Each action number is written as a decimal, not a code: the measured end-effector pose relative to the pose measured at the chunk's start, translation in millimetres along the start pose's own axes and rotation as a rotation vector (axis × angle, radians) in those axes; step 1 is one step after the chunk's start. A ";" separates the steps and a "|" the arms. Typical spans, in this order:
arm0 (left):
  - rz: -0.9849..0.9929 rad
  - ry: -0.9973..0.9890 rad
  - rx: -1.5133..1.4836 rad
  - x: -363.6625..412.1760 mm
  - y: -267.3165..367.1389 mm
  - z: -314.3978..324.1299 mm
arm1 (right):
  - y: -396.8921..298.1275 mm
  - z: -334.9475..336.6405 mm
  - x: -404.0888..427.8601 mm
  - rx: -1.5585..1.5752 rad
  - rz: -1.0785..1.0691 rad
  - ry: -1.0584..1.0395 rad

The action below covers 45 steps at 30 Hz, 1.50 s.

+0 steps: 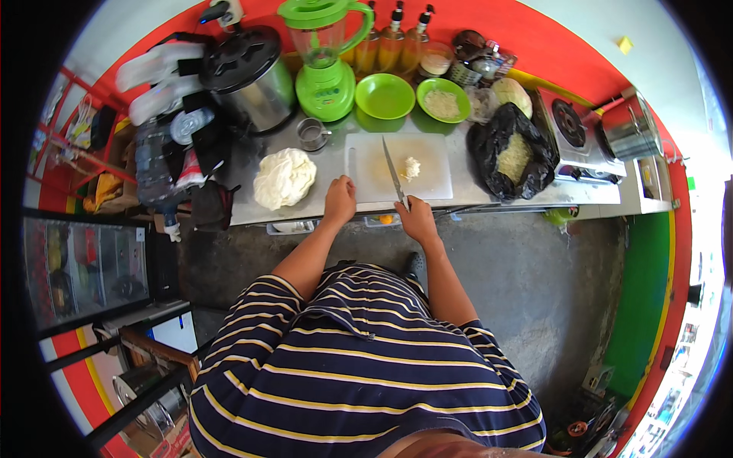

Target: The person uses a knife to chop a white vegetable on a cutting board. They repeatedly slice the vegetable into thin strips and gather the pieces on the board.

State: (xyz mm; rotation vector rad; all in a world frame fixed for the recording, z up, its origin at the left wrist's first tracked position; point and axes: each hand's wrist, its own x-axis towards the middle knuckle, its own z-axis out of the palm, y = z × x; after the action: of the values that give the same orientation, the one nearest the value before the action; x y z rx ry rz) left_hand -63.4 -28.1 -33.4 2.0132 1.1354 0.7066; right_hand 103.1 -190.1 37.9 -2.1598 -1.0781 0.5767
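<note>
My right hand [417, 218] grips the handle of a kitchen knife [391, 165]. Its blade lies over a white plastic cutting board [366, 183], the tip pointing to the far side. To the right of the blade is a small heap of pale chopped vegetable [412, 167]. My left hand [341, 197], fingers curled and nothing visible in them, rests by the board's near left corner. Left of that hand sits a pale cabbage head [284, 178]. Beyond the board stand a green bowl [385, 97] and another green bowl [467, 107] with pale shreds [442, 106] in it.
A steel table [332, 151] carries a metal cup [312, 135], a green blender [325, 89], a large lidded steel container [252, 86] and pump bottles [391, 43]. At right are a black plastic bag [487, 154] of shreds, a whole cabbage [512, 96] and a gas stove [564, 134] bearing a pot [633, 129].
</note>
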 end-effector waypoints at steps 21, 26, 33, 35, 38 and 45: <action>-0.011 0.276 0.230 28.2 -22.9 -171.0 | -122.9 82.4 34.0 0.040 -0.335 -0.311; -0.084 0.243 0.312 6.0 -32.7 -169.1 | -122.6 100.6 36.0 -0.004 -0.418 -0.341; -0.129 0.303 0.235 0.5 -4.3 -154.9 | -117.2 80.3 41.7 -0.048 -0.397 -0.419; -0.079 0.326 0.161 -1.6 2.6 -147.1 | -114.7 70.5 43.0 -0.047 -0.399 -0.418; -0.034 0.361 -0.024 -2.1 21.5 -131.5 | -105.4 56.4 46.0 -0.042 -0.401 -0.437; 0.012 0.256 -0.239 -4.0 42.2 -81.3 | -70.4 25.2 41.6 -0.025 -0.312 -0.360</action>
State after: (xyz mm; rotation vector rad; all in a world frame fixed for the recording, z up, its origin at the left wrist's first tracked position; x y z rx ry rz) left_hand -104.5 -21.5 48.3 1.7656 1.1226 1.0772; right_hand 73.2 -115.3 66.7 -1.8943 -1.5854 0.8242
